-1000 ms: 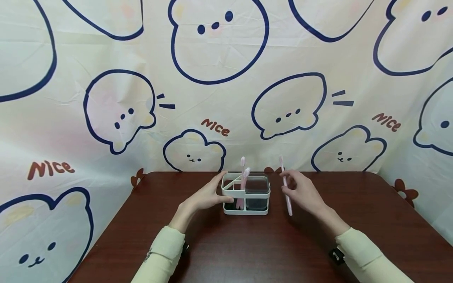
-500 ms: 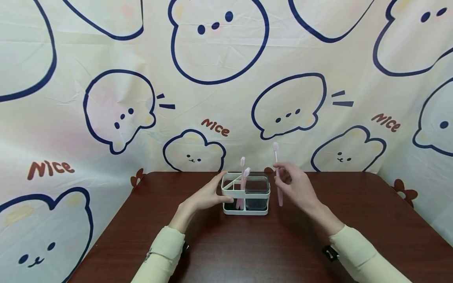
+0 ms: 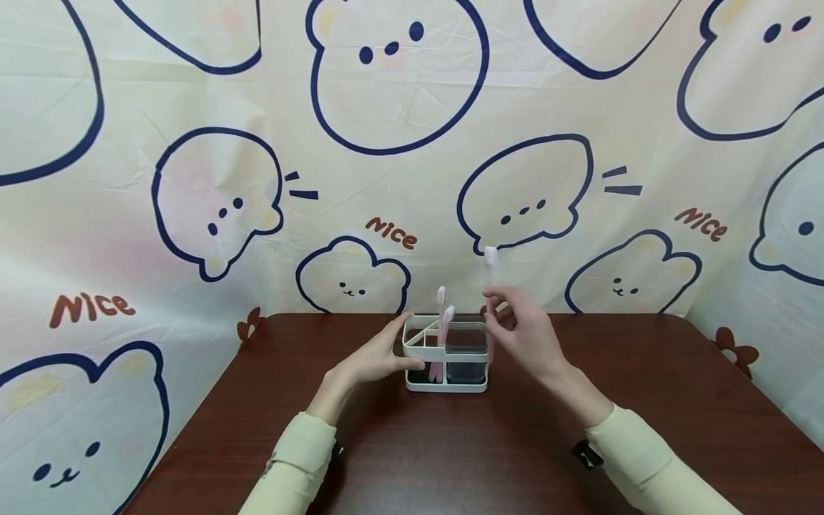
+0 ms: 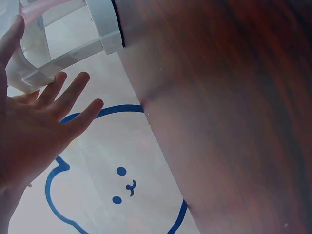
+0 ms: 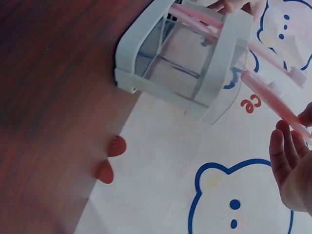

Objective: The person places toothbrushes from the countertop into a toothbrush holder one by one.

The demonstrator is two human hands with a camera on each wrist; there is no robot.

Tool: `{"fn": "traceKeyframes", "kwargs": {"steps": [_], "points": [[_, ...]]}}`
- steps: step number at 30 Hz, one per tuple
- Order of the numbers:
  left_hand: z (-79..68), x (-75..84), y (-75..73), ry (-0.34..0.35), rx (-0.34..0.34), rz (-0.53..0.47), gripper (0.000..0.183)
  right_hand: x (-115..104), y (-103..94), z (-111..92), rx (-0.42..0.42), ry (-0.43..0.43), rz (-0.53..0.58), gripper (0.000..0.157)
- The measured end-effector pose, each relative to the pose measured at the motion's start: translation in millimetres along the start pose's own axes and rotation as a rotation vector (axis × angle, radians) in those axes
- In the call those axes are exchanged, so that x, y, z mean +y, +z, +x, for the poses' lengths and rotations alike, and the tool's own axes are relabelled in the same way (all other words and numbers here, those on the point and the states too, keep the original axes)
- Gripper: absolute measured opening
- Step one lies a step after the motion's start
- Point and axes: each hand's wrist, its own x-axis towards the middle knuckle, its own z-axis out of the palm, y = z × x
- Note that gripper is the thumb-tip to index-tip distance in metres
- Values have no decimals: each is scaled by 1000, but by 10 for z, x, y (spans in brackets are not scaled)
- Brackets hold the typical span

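A white-framed toothbrush holder with clear walls and several compartments stands on the table. Two pink toothbrushes lean in its middle part, heads up. My left hand holds the holder's left side, thumb across the front and fingers round the side and back. To the right, my right hand pinches a third pink toothbrush between thumb and fingertips, bristles up. In the right wrist view, this toothbrush's handle ends near the holder's rim, apart from it.
The dark brown wooden table runs back to a pale cloth backdrop printed with blue cartoon outlines. The holder stands near the table's far edge. A dark band sits at the right wrist.
My right hand has moved left and slightly up, carrying the toothbrush from the right of the holder to its right edge. The left hand and the holder have stayed in place.
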Motion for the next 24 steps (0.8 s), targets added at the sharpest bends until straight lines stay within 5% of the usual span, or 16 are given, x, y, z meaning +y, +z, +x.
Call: {"fn": "traceKeyframes", "kwargs": {"steps": [24], "points": [[10,-16,-12,42,-5,8,96,-449,187,236,21,-174,124,38]]}}
